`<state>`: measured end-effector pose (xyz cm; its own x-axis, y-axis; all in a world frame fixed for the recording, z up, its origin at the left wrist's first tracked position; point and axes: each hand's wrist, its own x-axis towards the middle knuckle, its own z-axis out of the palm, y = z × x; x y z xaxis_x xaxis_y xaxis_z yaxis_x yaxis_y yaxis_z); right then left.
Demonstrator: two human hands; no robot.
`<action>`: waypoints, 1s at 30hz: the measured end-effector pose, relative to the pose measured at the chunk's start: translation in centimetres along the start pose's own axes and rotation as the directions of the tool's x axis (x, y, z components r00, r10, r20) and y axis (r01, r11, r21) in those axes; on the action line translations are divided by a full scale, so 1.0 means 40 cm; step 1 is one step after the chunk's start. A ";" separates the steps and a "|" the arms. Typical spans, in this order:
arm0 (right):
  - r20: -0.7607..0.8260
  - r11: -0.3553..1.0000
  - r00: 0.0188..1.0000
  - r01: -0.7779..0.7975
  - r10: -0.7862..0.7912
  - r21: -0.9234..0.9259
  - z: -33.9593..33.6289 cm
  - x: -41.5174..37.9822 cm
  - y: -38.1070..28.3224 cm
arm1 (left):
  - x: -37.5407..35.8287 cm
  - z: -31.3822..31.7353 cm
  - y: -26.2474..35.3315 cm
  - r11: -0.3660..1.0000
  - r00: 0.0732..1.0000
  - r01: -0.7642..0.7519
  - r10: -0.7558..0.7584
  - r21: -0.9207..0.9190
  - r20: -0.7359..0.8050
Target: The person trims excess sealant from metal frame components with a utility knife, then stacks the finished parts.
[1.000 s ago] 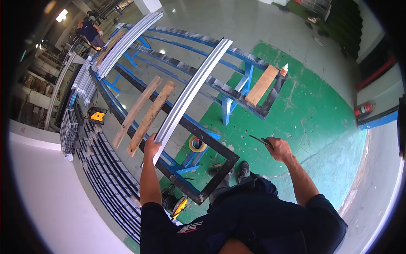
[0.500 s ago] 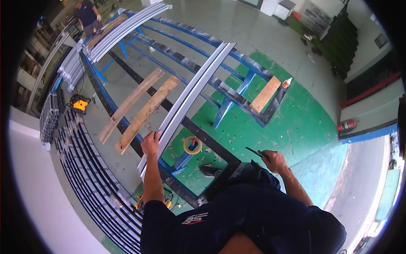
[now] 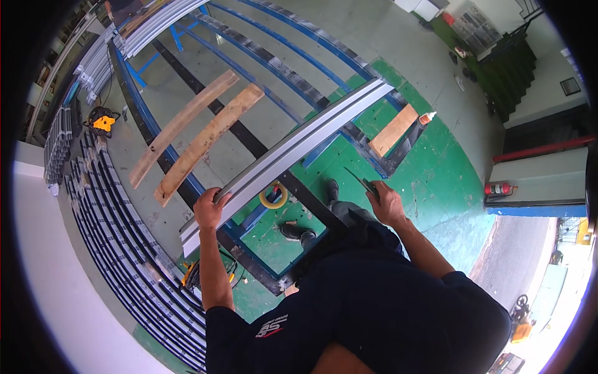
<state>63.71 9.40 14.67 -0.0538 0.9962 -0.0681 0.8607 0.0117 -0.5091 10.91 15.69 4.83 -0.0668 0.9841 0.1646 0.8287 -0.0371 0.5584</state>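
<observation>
My left hand (image 3: 207,207) is closed around the near end of a long silver-grey metal profile (image 3: 289,144), thumb on its upper face. The profile has a groove along its length and lies slantwise across the blue and black rails of a work frame (image 3: 314,202). In my right hand (image 3: 386,204) is a dark, thin-bladed knife (image 3: 357,178), held by the handle with the blade pointing up and left. That hand is over the green floor, apart from the profile. A roll of yellowish tape (image 3: 273,196) sits just below the profile, between my hands.
Two wooden boards (image 3: 208,143) lie across the rails. A shorter board (image 3: 393,131) and a small bottle (image 3: 427,118) are at the right corner. Dark bundled profiles (image 3: 118,249) line the left floor. Another person (image 3: 124,9) stands at the far end near stacked profiles.
The profile has turned, its far end swinging right and nearer, with my left hand still on its near end. My right hand has shifted up and left with the knife. The view has moved too.
</observation>
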 end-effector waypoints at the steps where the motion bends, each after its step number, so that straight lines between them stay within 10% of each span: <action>1: -0.009 1.000 1.000 -0.019 0.019 0.014 0.001 0.018 0.002 | 0.002 -0.009 0.004 0.999 0.998 0.038 -0.038 -0.005 0.054; 9: 0.182 0.992 0.981 -0.088 0.072 0.085 -0.004 0.283 0.019 | 0.098 0.022 0.084 0.970 0.913 0.236 -0.203 -0.052 0.354; 15: 0.098 0.799 0.794 0.598 -0.601 0.053 0.096 0.714 -0.011 | 0.240 0.170 0.265 0.947 0.840 0.309 -0.225 -0.094 0.493; 17: 0.299 0.693 0.657 0.720 -0.692 0.024 0.132 0.832 -0.006 | 0.279 0.204 0.315 0.937 0.836 0.325 -0.222 -0.128 0.503; 23: 0.825 0.744 0.327 0.649 -0.460 0.158 0.112 0.980 -0.006 | 0.285 0.281 0.247 0.834 0.732 0.529 -0.353 -0.159 0.583; 26: 0.770 0.743 0.369 0.639 -0.521 0.196 0.151 0.987 0.016 | 0.265 0.234 0.274 0.983 0.910 0.177 -0.180 0.042 0.373; 28: 0.744 0.756 0.421 0.633 -0.519 0.169 0.147 0.985 0.001 | 0.275 0.153 0.259 0.906 0.726 0.394 -0.409 0.152 0.552; 30: 0.730 0.743 0.395 0.631 -0.557 0.226 0.160 1.000 0.016 | 0.216 0.092 0.196 0.895 0.756 0.424 -0.435 0.140 0.490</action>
<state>58.88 48.72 6.13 -0.8708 0.3242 -0.3697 0.4908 0.6174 -0.6148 18.86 24.55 7.62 -0.1382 0.8449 -0.5168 0.7908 0.4083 0.4560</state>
